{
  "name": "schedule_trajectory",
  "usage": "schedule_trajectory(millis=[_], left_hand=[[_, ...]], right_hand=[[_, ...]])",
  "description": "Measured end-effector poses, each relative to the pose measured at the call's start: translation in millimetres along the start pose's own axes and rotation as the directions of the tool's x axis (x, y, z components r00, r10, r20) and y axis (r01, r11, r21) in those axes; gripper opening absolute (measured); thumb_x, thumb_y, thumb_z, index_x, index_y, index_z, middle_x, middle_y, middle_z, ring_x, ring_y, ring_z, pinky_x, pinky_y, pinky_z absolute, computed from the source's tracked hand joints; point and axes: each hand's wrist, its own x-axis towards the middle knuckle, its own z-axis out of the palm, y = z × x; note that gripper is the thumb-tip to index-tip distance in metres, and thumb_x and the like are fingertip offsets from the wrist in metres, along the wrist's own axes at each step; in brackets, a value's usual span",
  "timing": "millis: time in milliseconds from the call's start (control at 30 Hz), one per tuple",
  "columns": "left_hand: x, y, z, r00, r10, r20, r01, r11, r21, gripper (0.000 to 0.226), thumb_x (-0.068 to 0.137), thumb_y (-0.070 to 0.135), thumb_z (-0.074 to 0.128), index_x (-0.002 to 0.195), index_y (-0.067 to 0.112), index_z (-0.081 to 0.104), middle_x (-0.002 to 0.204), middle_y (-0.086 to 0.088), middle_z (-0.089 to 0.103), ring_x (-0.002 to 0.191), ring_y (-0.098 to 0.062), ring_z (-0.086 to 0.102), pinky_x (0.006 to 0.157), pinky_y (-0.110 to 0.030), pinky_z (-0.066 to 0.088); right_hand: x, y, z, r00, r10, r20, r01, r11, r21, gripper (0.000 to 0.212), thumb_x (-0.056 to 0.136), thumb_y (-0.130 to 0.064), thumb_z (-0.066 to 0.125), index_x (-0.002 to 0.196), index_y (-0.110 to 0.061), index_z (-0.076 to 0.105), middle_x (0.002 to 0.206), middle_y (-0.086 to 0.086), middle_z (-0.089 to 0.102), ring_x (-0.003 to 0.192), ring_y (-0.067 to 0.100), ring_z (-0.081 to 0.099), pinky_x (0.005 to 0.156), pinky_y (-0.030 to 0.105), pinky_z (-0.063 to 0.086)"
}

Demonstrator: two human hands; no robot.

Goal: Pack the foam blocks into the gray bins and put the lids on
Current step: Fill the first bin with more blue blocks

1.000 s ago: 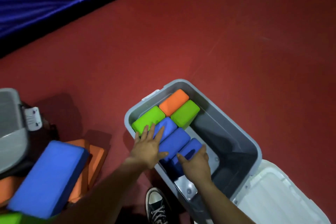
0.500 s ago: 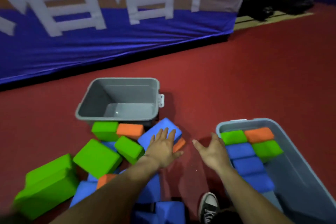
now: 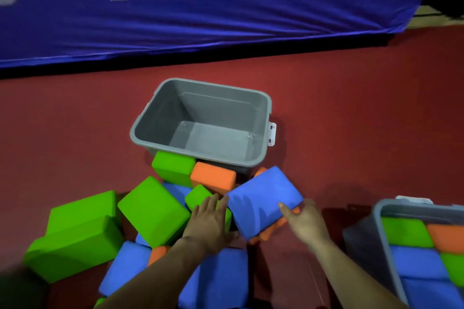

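Pressing the blue block (image 3: pixel 263 198) between flat, uncurled left hand (image 3: pixel 213 221) and right hand (image 3: pixel 305 221), the person risks the ungripped foam slipping free.

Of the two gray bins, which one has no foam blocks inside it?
The gray bin in the middle, beyond the loose pile: its bare floor shows. The bin at the right edge already holds green, orange and blue blocks.

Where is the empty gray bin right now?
In the head view the empty gray bin sits at centre on the red floor, a green block and an orange block just in front of its near wall, the blue banner behind it.
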Motion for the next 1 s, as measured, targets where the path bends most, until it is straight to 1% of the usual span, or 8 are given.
schedule_trajectory(millis=[333, 467, 600, 667, 767, 867, 933, 1000], left_hand=[[89, -45, 46, 0.990, 0.097, 0.103, -0.126, 0.938, 0.323, 0.100, 0.080, 0.054, 0.064, 0.157, 0.024, 0.007, 0.165, -0.010, -0.003, 0.152, -0.033, -0.006, 0.121, -0.055, 0.001], [90, -56, 45, 0.966, 0.139, 0.217, -0.225, 0.864, 0.450, 0.115, 0.078, 0.050, 0.068, 0.157, 0.018, -0.009, 0.163, -0.015, -0.016, 0.151, -0.034, -0.012, 0.119, -0.060, 0.003], [82, -74, 46, 0.956, 0.204, 0.209, -0.284, 0.818, 0.501, 0.113, 0.080, 0.045, 0.063, 0.154, 0.022, -0.019, 0.165, -0.011, 0.004, 0.152, -0.032, 0.004, 0.119, -0.060, 0.006], [78, -72, 43, 0.963, 0.168, 0.209, -0.252, 0.837, 0.486, 0.096, 0.086, 0.035, 0.055, 0.157, 0.023, -0.009, 0.160, -0.008, 0.020, 0.149, -0.029, 0.013, 0.119, -0.057, 0.006], [74, -65, 32, 0.964, 0.166, 0.208, -0.248, 0.846, 0.472, 0.082, 0.082, 0.041, 0.059, 0.153, 0.031, 0.021, 0.152, -0.002, 0.033, 0.143, -0.027, 0.026, 0.119, -0.055, 0.009], [58, -59, 6, 0.972, 0.150, 0.182, -0.218, 0.863, 0.456, 0.083, 0.077, 0.052, 0.064, 0.149, 0.031, 0.029, 0.145, -0.001, 0.042, 0.138, -0.027, 0.033, 0.118, -0.052, 0.013], [40, -53, -22, 0.982, 0.136, 0.131, -0.180, 0.881, 0.437, 0.083, 0.073, 0.059, 0.064, 0.145, 0.031, 0.034, 0.139, -0.001, 0.047, 0.134, -0.026, 0.039, 0.115, -0.048, 0.021], [19, -49, -53, 0.999, 0.044, 0.012, -0.046, 0.952, 0.304, 0.086, 0.061, 0.070, 0.058, 0.136, 0.030, 0.045, 0.132, -0.001, 0.055, 0.125, -0.026, 0.049, 0.106, -0.041, 0.036]], right_hand=[[120, 19, 48, 0.998, 0.014, 0.053, -0.008, 0.995, -0.103, 0.077, 0.078, -0.046, 0.078, 0.130, 0.001, 0.045, 0.133, 0.022, 0.053, 0.127, 0.037, 0.049, 0.101, 0.039, 0.041], [139, 29, 49, 0.992, 0.034, 0.121, -0.030, 0.999, -0.038, 0.086, 0.066, -0.050, 0.087, 0.129, -0.006, 0.049, 0.130, 0.013, 0.060, 0.119, 0.031, 0.059, 0.093, 0.037, 0.046], [138, 36, 39, 0.978, 0.047, 0.204, -0.035, 0.997, -0.065, 0.101, 0.041, -0.073, 0.084, 0.122, -0.017, 0.063, 0.117, 0.001, 0.070, 0.105, 0.021, 0.067, 0.090, 0.036, 0.053], [125, 40, 33, 0.958, 0.103, 0.267, -0.080, 0.992, -0.095, 0.096, 0.038, -0.074, 0.084, 0.112, -0.015, 0.070, 0.105, 0.001, 0.074, 0.094, 0.019, 0.070, 0.077, 0.034, 0.057], [111, 40, 18, 0.941, 0.181, 0.285, -0.174, 0.984, -0.048, 0.100, 0.029, -0.073, 0.086, 0.109, -0.016, 0.071, 0.101, 0.001, 0.074, 0.087, 0.018, 0.072, 0.065, 0.033, 0.059], [90, 24, -6, 0.930, 0.221, 0.292, -0.251, 0.966, 0.067, 0.082, 0.046, -0.060, 0.091, 0.111, -0.014, 0.069, 0.101, 0.002, 0.075, 0.083, 0.018, 0.072, 0.060, 0.028, 0.056], [69, 8, -26, 0.950, 0.206, 0.235, -0.239, 0.963, 0.125, 0.083, 0.050, -0.058, 0.090, 0.113, -0.011, 0.065, 0.103, 0.005, 0.074, 0.085, 0.021, 0.072, 0.065, 0.035, 0.058], [43, -9, -50, 0.986, 0.146, 0.077, -0.156, 0.976, 0.152, 0.103, 0.044, -0.064, 0.089, 0.121, -0.006, 0.053, 0.113, 0.007, 0.069, 0.097, 0.027, 0.069, 0.079, 0.042, 0.059]])
